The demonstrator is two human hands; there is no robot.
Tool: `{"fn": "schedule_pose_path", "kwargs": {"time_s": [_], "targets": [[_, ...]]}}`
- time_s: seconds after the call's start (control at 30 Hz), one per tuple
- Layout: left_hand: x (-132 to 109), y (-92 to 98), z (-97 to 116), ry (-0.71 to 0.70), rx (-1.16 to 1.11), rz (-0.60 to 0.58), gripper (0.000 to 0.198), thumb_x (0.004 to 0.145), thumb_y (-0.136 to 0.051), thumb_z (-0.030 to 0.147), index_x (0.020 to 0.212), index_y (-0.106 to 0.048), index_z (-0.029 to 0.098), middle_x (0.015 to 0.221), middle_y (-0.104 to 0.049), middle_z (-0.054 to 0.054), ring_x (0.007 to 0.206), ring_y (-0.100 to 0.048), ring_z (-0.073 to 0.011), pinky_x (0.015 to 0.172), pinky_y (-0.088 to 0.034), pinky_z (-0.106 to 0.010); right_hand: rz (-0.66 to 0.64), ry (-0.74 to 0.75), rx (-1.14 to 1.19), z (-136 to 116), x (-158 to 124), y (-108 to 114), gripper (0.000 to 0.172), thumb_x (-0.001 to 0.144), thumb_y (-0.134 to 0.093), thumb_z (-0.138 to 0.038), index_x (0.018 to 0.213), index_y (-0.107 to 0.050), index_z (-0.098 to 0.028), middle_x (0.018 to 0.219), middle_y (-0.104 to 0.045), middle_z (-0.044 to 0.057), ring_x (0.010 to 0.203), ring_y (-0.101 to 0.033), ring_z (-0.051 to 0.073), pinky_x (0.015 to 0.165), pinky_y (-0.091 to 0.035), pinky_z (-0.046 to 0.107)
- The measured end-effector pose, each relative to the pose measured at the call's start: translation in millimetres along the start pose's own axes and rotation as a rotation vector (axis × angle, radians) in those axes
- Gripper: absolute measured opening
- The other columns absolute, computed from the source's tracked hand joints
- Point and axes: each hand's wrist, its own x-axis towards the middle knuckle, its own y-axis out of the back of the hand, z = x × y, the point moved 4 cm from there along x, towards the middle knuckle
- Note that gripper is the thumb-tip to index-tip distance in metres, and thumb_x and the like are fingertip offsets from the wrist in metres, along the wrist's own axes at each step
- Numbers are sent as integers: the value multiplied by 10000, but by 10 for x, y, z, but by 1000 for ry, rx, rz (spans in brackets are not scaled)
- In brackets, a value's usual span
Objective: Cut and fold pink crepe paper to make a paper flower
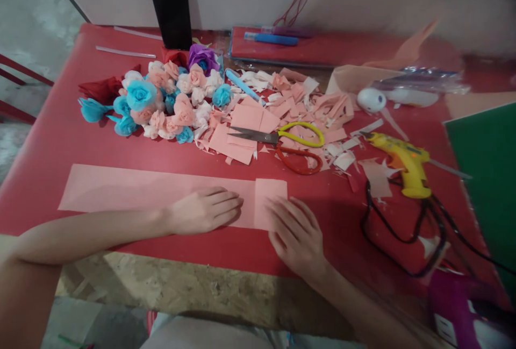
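Observation:
A long strip of pink crepe-like paper (121, 187) lies along the front of the red table, its right end folded over into a squarish flap (268, 190). My left hand (207, 209) rests flat on the strip, fingers stretched toward the fold. On the flap's right side lie the fingertips of my right hand (298, 233), spread and slightly blurred. Beyond the strip, scissors (264, 135) with one yellow and one red handle lie with blades apart on pink paper pieces (231, 142).
Pink, white and blue paper flowers (161, 96) are heaped at the back left. Paper scraps (322, 107) cover the middle. A yellow glue gun (403, 163) with a black cord (379, 255) lies at the right, near a green sheet (487, 161). A purple object (455, 300) sits at the lower right.

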Motion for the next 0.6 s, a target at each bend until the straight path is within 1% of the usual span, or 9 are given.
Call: {"fn": "schedule_pose_path", "kwargs": {"time_s": [0.07, 0.13, 0.2, 0.27, 0.33, 0.4, 0.47, 0.53, 0.6], "targets": [[5, -3, -4, 5, -21, -11, 278, 925, -347, 100, 978, -620, 103, 1087, -671, -84, 990, -627, -171, 863, -506, -291, 117, -105, -11, 73, -23, 80, 405, 778, -515, -86, 1183, -522, -100, 970, -662, 133, 998, -575, 248, 881, -464, 426], [5, -5, -8, 8, -40, -21, 291, 929, -333, 103, 999, -615, 103, 1089, -669, -81, 993, -623, -178, 868, -498, -301, 232, -211, -50, 150, -37, 173, 542, 762, -547, -110, 1294, -441, -120, 997, -624, 144, 974, -569, 268, 831, -485, 443], [-1, -8, -13, 11, -52, -29, 309, 931, -313, 98, 1006, -613, 99, 1091, -667, -83, 996, -619, -181, 871, -491, -304, 318, -303, -141, 223, -36, 267, 653, 726, -591, -88, 1345, -391, -144, 1008, -598, 147, 949, -563, 282, 788, -495, 446], [-13, -21, -19, 16, -63, -47, 315, 930, -306, 97, 1019, -608, 97, 1109, -658, -86, 1008, -612, -184, 875, -483, -307, 379, -358, -226, 290, -19, 359, 704, 698, -607, -46, 1356, -381, -154, 1015, -579, 156, 945, -552, 298, 767, -494, 454], [-26, -40, -25, 20, -78, -68, 310, 927, -312, 102, 1052, -596, 96, 1133, -646, -89, 1024, -603, -190, 881, -476, -314, 405, -361, -257, 355, 12, 434, 678, 705, -597, -46, 1341, -403, -177, 1019, -569, 155, 940, -549, 310, 775, -483, 476], [-38, -60, -29, 18, -96, -94, 314, 923, -316, 108, 1103, -573, 93, 1156, -632, -98, 1044, -590, -196, 890, -469, -323, 367, -350, -240, 439, 55, 472, 603, 736, -574, -69, 1306, -438, -209, 1018, -572, 142, 936, -559, 306, 812, -468, 493], [-45, -74, -33, 11, -104, -122, 331, 920, -309, 114, 1142, -552, 92, 1177, -617, -113, 1064, -576, -201, 903, -461, -330, 275, -351, -193, 550, 106, 461, 499, 768, -553, -98, 1246, -482, -222, 1014, -585, 132, 950, -568, 292, 848, -460, 481], [-47, -77, -38, 2, -105, -141, 342, 912, -304, 116, 1146, -552, 94, 1184, -608, -128, 1075, -568, -209, 911, -457, -341, 188, -358, -142, 685, 169, 406, 395, 793, -523, -114, 1173, -521, -219, 1015, -596, 124, 973, -568, 275, 869, -457, 456], [-44, -73, -47, -7, -109, -156, 344, 898, -312, 117, 1137, -560, 96, 1178, -609, -137, 1080, -563, -219, 913, -457, -351, 108, -353, -112, 834, 261, 299, 337, 807, -490, -129, 1129, -535, -221, 1018, -605, 108, 978, -569, 262, 875, -452, 453]]}}
